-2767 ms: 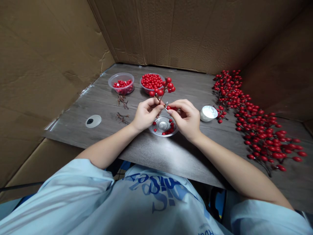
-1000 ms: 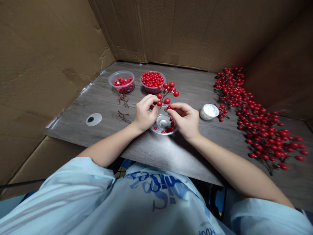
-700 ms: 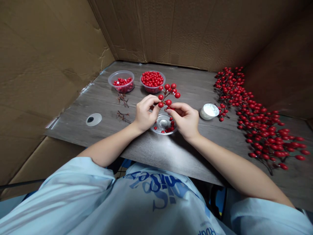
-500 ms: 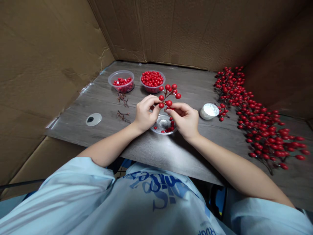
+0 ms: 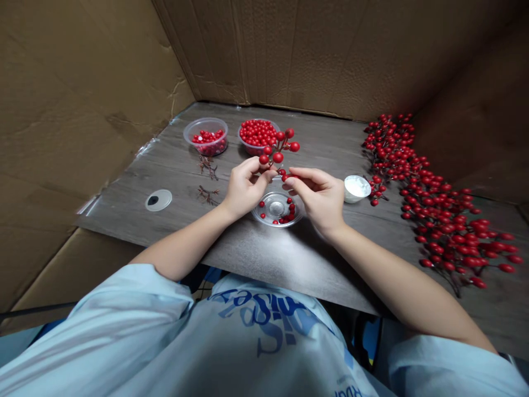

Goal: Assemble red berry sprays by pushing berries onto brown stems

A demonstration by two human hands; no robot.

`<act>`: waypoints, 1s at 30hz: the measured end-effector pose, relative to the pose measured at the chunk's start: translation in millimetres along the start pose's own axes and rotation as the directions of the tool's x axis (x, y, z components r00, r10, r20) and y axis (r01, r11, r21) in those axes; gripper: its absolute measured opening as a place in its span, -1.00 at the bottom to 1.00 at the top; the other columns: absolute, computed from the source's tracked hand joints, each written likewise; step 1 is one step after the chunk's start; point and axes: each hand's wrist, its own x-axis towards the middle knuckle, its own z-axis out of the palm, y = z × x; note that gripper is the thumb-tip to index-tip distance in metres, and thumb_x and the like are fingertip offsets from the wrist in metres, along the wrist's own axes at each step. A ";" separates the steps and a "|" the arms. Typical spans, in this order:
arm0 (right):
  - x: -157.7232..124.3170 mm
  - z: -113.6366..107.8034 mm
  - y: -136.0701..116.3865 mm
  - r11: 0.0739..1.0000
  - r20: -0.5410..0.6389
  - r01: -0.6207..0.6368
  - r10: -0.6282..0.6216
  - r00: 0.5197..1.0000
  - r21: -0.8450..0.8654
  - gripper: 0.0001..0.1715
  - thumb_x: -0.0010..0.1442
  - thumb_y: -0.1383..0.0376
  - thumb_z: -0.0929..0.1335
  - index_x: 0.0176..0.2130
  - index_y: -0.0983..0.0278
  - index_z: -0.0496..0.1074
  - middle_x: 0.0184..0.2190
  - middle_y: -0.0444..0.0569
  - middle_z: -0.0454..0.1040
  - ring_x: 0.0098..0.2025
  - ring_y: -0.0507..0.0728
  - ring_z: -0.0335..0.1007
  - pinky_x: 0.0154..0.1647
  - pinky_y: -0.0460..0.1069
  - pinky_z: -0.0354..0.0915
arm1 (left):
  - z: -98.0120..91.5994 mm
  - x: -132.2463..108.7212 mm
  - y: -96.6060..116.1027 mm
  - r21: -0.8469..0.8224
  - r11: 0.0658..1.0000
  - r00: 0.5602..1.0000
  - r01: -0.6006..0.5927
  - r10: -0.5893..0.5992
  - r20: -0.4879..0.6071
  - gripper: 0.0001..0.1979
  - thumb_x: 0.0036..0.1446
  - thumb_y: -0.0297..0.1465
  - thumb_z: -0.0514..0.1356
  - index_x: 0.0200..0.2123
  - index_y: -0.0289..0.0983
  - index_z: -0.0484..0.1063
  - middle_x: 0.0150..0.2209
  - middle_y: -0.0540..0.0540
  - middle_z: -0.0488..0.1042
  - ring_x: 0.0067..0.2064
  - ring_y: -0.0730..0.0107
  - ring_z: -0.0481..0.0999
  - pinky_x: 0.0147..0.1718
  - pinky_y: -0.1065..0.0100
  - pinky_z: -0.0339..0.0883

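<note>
Left grip (image 5: 248, 188) curled shut around the thin stem of a berry sprig (image 5: 278, 150), holding low on the stem, just under the cluster. Right grip (image 5: 319, 196) almost closed, thumb and forefinger pinched on a small red berry (image 5: 284, 177) at the sprig's base; exact contact partly hidden by the fingers. Sprig held in the air at the center of the frame, upright and leaning slightly toward the upper right. Likely very light, with glossy, slippery berries and a thin, stiff but bendable stem; safest hold probably on the bare stem, not on the berries.

Directly below both grips, a clear dish (image 5: 276, 209) with a few loose berries. At upper center, a bowl (image 5: 257, 132) heaped with berries; to its left, a clear tub (image 5: 205, 138) with fewer. Below the tub, two small brown twigs (image 5: 207, 168); farther left, a gray disc (image 5: 158, 199) with a black center. Right of the right grip, a small white-filled pot (image 5: 356, 187). Along the right side, a long heap of berry sprigs (image 5: 438, 220). All on a dark wood-grain table (image 5: 248, 242) between cardboard walls (image 5: 289, 55). At the bottom, a light blue shirt (image 5: 124, 342) with blue lettering, upside down and too folded to read reliably.
</note>
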 end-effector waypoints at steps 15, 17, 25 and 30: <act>9.6 -10.2 -4.3 0.998 0.006 0.016 -0.016 1.000 -0.057 -0.83 -0.05 0.28 0.45 -0.36 0.27 0.49 -0.47 -0.13 0.49 -0.49 -0.02 0.40 -0.56 -0.13 0.32 | -1.8 2.4 11.2 -0.155 0.973 0.971 0.172 -0.142 0.191 -0.80 0.05 -0.31 0.19 -0.46 -0.34 0.32 -0.47 -0.05 0.43 -0.50 0.58 0.38 -0.51 0.50 0.31; 9.4 -10.4 -4.9 0.998 0.004 0.029 -0.029 1.000 -0.062 -0.86 -0.04 0.29 0.44 -0.38 0.27 0.51 -0.45 -0.12 0.50 -0.50 -0.02 0.40 -0.52 -0.11 0.35 | -1.7 2.0 11.0 -0.148 0.974 0.967 0.173 -0.139 0.214 -0.78 0.05 -0.29 0.19 -0.47 -0.33 0.31 -0.47 -0.05 0.42 -0.49 0.58 0.38 -0.50 0.49 0.31; 9.1 -10.9 -4.0 0.986 0.044 0.116 -0.111 0.993 -0.118 -0.88 0.00 0.34 0.43 -0.35 0.23 0.56 -0.33 -0.10 0.53 -0.47 -0.03 0.41 -0.39 -0.06 0.43 | -1.8 1.3 10.4 -0.144 0.971 0.956 0.190 -0.150 0.251 -0.77 0.05 -0.28 0.18 -0.47 -0.33 0.29 -0.48 -0.03 0.40 -0.50 0.58 0.37 -0.48 0.48 0.31; 7.7 -10.6 -4.9 0.985 0.063 0.125 -0.118 0.991 -0.121 -0.87 0.02 0.36 0.42 -0.34 0.22 0.57 -0.35 -0.10 0.52 -0.47 -0.03 0.40 -0.39 -0.07 0.42 | -2.4 0.9 10.3 -0.134 0.975 0.956 0.176 -0.137 0.258 -0.80 0.07 -0.31 0.17 -0.47 -0.33 0.29 -0.51 -0.02 0.38 -0.51 0.57 0.37 -0.47 0.47 0.30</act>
